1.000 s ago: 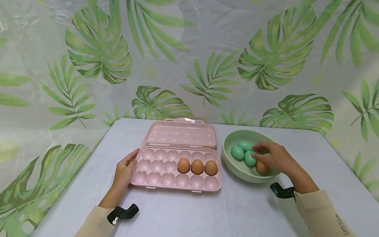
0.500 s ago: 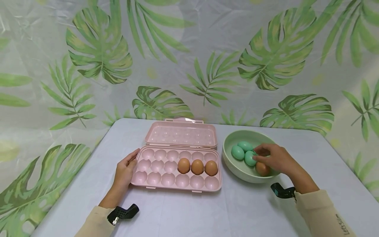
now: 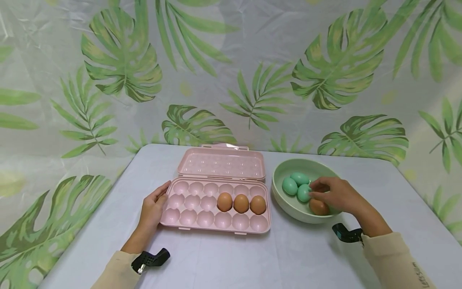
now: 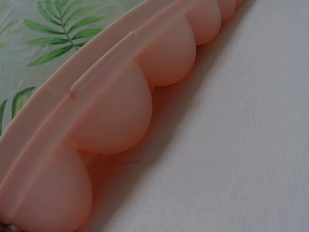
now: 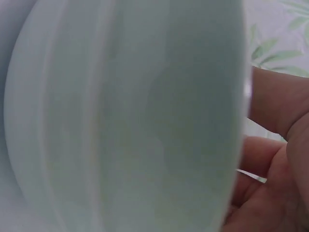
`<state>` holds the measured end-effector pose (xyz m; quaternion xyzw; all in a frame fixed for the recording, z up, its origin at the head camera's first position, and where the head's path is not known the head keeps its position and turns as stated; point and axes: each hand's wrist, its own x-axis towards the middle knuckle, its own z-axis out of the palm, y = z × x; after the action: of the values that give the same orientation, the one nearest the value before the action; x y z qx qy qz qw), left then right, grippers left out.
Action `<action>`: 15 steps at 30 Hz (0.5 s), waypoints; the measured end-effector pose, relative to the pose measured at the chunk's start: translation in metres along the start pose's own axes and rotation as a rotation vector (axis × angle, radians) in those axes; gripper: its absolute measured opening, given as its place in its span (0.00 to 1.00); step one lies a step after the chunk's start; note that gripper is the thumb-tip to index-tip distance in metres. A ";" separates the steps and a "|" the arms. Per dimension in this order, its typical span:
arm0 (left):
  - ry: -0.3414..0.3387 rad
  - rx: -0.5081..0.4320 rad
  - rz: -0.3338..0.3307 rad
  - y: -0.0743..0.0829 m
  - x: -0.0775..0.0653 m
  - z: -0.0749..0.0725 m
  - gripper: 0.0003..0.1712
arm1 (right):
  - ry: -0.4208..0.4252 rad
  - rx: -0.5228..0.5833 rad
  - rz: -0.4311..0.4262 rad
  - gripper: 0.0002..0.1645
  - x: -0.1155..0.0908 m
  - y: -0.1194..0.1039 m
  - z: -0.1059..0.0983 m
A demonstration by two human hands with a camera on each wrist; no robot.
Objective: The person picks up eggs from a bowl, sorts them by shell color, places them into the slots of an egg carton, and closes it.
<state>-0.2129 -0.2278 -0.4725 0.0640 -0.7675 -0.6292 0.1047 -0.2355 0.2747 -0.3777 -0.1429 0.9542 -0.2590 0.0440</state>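
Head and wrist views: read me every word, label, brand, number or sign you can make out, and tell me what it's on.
"LetsSlim", sideways on the right sleeve; small and slightly blurred, so the exact spelling is uncertain.
No other readable text on the pink egg box, bowl, eggs or tablecloth in any view.

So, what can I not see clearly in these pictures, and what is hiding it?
Head view: the right hand covers part of the brown egg in the bowl; whether it is gripped cannot be told.
Head view: the bottom edge cuts off the left sleeve.
Left wrist view: the side of the pink carton hides its three brown eggs.
Right wrist view: the bowl's wall hides every egg.
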 end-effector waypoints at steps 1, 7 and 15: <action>-0.001 0.002 0.001 0.000 0.000 0.000 0.24 | -0.005 -0.006 0.005 0.23 0.000 0.000 -0.001; -0.006 0.009 0.000 0.001 0.001 -0.001 0.24 | -0.066 -0.015 0.022 0.24 -0.002 0.003 -0.004; -0.007 0.010 -0.003 0.000 0.000 -0.001 0.24 | -0.091 0.037 -0.043 0.19 -0.002 0.005 0.001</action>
<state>-0.2123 -0.2283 -0.4719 0.0635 -0.7709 -0.6257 0.1007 -0.2347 0.2788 -0.3808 -0.1743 0.9430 -0.2709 0.0843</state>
